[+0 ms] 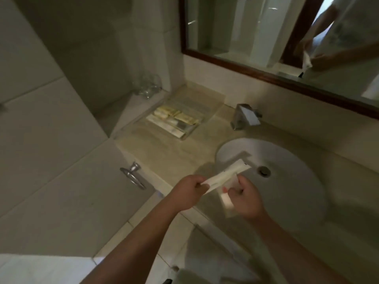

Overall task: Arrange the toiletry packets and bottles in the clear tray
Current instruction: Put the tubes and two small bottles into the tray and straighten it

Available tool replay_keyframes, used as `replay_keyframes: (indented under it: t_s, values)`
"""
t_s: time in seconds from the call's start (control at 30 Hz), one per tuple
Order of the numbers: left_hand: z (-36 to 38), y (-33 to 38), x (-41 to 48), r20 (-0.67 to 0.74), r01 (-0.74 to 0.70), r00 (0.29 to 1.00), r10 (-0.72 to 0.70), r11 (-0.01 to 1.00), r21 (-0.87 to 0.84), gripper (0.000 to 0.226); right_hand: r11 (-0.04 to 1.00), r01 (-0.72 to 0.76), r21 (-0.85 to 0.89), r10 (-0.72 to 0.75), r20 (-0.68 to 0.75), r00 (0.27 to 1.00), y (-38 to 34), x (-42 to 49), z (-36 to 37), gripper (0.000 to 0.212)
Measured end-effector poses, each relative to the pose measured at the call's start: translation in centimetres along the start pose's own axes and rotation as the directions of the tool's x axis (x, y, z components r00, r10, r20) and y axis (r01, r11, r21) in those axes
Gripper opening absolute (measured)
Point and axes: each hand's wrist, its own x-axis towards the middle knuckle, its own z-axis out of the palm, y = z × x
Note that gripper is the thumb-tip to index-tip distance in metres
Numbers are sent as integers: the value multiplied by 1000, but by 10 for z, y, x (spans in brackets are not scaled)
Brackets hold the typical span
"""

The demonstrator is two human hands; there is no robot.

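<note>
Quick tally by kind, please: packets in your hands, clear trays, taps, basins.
White packets in hand: 2, a long packet in the left hand and a smaller packet in the right hand
Clear tray: 1 (its contents are too blurred to count)
Tap: 1
Basin: 1
Total: 5

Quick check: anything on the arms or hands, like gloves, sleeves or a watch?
No. The left hand and right hand are bare: no gloves, rings or watch visible. Both forearms are uncovered to the frame's edge. The mirror reflects a pale shirt.
</note>
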Motion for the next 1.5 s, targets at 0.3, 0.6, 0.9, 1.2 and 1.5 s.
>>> replay_keyframes:
  t_s: [0.3, 0.6, 0.9, 1.2, 1.5]
  values:
    - [-140, -83, 32, -50, 55, 998, -48, 987, 152, 8, 983, -103, 150, 127, -165, 978, -62, 80, 89, 18]
    - [-192, -96, 105, -41, 153, 988, -148, 975, 159, 13, 966, -257, -20, 257, 160, 953, -86, 177, 109, 29]
    - [-241, -138, 173, -178, 312, 910, -376, 900, -303, 7, 911, -411, 40, 407, 89, 909, -97, 247, 115, 33]
    - [-285, -164, 264, -16, 306, 905, -425, 676, -670, 17, 848, -494, 193, 506, -18, 862, -108, 284, 135, 26]
    - [-304, -167, 293, 65, 219, 975, -211, 893, -393, 42, 843, -416, 340, 454, -37, 890, -134, 293, 146, 25]
